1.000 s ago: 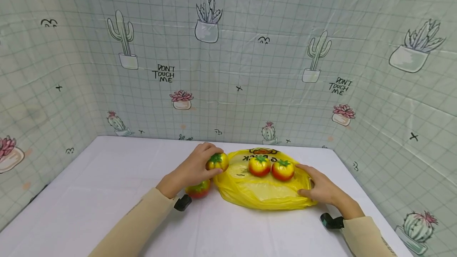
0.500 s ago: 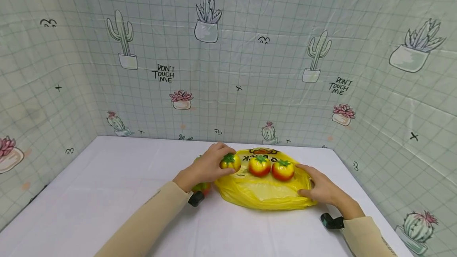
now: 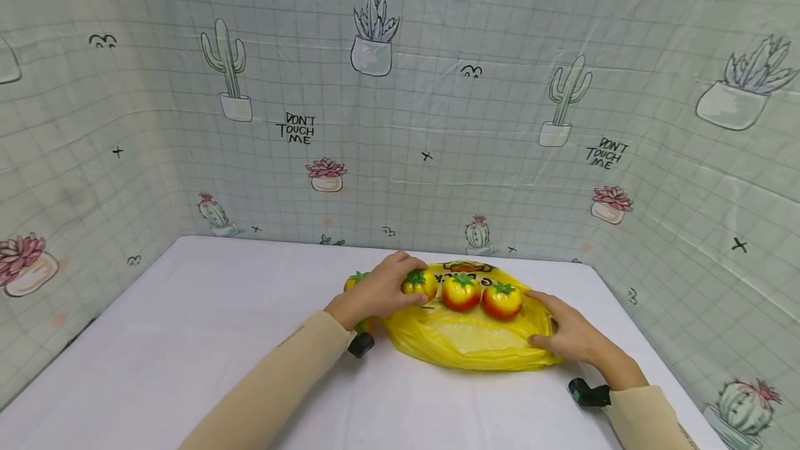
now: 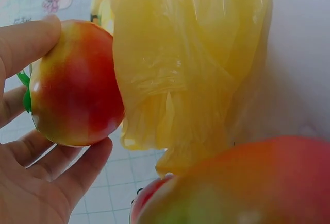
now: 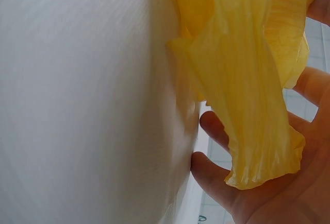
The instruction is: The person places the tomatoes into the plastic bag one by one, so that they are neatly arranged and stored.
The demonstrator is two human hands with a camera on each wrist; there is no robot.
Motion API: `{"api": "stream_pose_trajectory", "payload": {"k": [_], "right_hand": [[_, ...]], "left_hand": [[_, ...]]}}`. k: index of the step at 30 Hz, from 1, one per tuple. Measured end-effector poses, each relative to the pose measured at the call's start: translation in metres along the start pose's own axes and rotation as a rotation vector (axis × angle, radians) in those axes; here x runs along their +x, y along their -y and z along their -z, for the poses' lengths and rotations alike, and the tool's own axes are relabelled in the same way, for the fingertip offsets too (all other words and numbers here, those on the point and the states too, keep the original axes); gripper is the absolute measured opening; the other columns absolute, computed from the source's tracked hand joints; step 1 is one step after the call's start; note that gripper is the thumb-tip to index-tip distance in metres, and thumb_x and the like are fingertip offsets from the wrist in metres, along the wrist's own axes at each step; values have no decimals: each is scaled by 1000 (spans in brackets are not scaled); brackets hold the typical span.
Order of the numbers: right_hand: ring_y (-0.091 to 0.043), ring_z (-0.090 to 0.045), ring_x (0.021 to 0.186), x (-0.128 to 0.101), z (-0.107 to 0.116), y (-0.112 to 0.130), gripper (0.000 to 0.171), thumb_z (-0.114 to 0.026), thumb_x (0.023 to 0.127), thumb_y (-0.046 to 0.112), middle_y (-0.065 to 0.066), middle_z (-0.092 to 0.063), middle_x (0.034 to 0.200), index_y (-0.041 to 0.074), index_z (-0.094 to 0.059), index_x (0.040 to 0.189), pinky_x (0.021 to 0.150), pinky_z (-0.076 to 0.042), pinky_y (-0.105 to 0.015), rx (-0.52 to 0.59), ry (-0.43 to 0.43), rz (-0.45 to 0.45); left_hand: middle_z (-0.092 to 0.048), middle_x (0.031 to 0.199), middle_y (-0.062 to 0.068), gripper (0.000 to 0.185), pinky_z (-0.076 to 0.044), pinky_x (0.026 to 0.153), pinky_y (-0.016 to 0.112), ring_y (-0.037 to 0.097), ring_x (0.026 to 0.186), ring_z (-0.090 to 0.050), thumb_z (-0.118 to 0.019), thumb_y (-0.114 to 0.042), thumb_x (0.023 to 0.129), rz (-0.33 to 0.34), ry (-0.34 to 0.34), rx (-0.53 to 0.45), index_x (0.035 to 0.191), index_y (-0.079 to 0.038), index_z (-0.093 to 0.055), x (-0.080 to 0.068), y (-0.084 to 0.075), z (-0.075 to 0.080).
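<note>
My left hand (image 3: 390,289) grips a red-yellow toy tomato (image 3: 420,285) with a green stalk, at the left end of a flat yellow plastic bag (image 3: 475,342). Two more tomatoes (image 3: 461,292) (image 3: 502,300) sit in a row on the bag right beside it. In the left wrist view, fingers and thumb curl round the held tomato (image 4: 72,85) against the bag's crumpled edge (image 4: 191,69). My right hand (image 3: 565,333) rests on the bag's right edge, fingers fairly straight; the bag's edge (image 5: 242,80) lies across that palm.
Two further tomatoes lie on the white table (image 3: 187,339) left of the bag, one (image 3: 355,278) behind my left hand and one (image 3: 364,326) under the wrist, large in the left wrist view (image 4: 247,183). Cactus-print walls (image 3: 400,123) close in three sides.
My left hand has carried its tomato to the right, from beside the bag onto it, next to the two others. The right hand has stayed on the bag's edge.
</note>
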State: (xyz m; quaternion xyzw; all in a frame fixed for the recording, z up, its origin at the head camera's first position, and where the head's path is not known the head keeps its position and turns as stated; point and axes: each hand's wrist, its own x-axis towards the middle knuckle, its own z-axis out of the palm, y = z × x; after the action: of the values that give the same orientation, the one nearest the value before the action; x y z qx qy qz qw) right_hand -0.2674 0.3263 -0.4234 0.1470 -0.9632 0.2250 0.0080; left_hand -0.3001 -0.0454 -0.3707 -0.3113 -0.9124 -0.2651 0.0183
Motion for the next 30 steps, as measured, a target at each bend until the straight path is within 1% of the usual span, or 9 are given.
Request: {"api": "stream_pose_trajectory", "payload": {"k": [4,8,13,20,30], "right_hand": [[-45,-35,130,-2,0,-3,80,-75,78,29,-21,-37,145,10,-35,145,101,-27,-67,2,-3,-1],[-45,-35,130,-3,0,-5,80,-75,78,28,-21,-37,146,10,-35,145,101,-27,-66,5,-4,0],[-45,-35,130,-3,1,-5,80,-75,78,29,-21,-37,146,11,-35,145,101,-27,-67,3,-6,-11],[-44,-35,130,-2,0,-3,80,-74,78,30,-20,-37,146,11,-35,146,102,-27,-66,3,1,-15],[-44,-35,131,-2,0,-2,80,-74,78,29,-20,-37,146,12,-35,146,102,-26,-65,4,0,-8]], "left_hand": [[-49,124,4,53,-43,97,36,19,110,-48,-70,-37,86,9,20,-3,132,-16,-54,7,-2,-3],[-48,126,4,54,-43,98,35,19,111,-47,-70,-40,86,38,36,29,132,-19,-53,14,-4,-8],[-48,126,3,54,-43,98,34,18,111,-47,-70,-41,85,58,53,57,133,-20,-52,21,-5,-12],[-48,119,3,53,-44,96,32,17,106,-48,-70,-39,86,71,75,65,132,-19,-53,25,-3,-15],[-50,122,4,51,-42,97,34,21,113,-43,-69,-39,87,65,64,121,131,-18,-55,31,-1,-23]]}}
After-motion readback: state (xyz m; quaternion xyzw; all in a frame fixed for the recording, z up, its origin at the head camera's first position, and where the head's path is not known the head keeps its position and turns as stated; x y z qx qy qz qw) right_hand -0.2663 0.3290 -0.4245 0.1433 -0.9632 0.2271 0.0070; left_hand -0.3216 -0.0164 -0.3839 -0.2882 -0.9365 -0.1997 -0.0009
